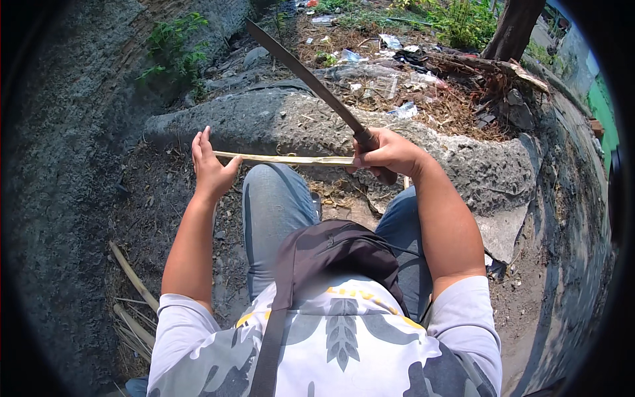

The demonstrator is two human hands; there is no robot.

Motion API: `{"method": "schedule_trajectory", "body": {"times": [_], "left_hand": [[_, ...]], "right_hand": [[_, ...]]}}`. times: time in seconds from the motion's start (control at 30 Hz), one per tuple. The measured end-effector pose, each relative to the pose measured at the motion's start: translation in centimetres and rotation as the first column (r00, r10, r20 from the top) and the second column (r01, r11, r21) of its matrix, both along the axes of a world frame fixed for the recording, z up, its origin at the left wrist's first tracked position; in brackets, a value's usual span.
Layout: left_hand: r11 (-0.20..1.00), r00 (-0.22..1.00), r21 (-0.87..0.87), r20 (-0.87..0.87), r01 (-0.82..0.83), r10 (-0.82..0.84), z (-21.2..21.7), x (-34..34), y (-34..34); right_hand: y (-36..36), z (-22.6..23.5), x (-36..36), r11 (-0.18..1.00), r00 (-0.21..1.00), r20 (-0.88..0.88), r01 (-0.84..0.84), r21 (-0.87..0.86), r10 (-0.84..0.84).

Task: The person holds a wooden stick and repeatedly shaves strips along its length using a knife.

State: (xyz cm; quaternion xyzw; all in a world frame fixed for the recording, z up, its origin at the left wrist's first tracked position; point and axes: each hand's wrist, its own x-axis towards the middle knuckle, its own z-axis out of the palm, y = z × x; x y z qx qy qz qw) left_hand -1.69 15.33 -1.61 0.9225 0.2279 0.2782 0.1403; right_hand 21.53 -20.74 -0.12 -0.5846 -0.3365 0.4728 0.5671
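Now | right hand [390, 153] clenches one machete [311, 83] | left hand [210, 169] (half-open) steadies one strip [291, 159]

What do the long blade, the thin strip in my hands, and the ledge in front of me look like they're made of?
The long blade looks like dark, dull metal, unpolished and grey-brown. The thin strip looks like split bamboo or wood: pale yellow, fibrous, matte. The ledge seems rough concrete or stone, grey, pitted and worn at the edges.
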Motion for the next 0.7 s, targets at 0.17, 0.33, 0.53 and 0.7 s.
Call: {"method": "schedule_trajectory", "body": {"times": [0.17,0.33,0.53,0.7], "left_hand": [[0.947,0.830,0.304,-0.551,0.107,0.083,4.2,-2.4,-1.3],[0.992,0.711,-0.122,-0.694,0.036,-0.111,5.4,-2.7,1.8],[0.928,0.650,-0.366,-0.723,-0.074,-0.234,5.6,-5.0,1.8],[0.716,0.777,-0.696,-0.477,-0.049,-0.411,2.3,-8.0,1.6]], "right_hand": [[-0.5,0.5,-0.1,1.000,0.998,-0.057,-0.026,0.013,0.026],[-1.3,0.8,-0.3,0.995,0.993,-0.120,0.012,0.097,0.000],[-1.3,0.5,1.3,0.913,0.859,0.356,0.407,-0.035,-0.369],[-1.2,-0.5,2.2,0.807,0.614,0.620,0.588,0.054,-0.488]]}}
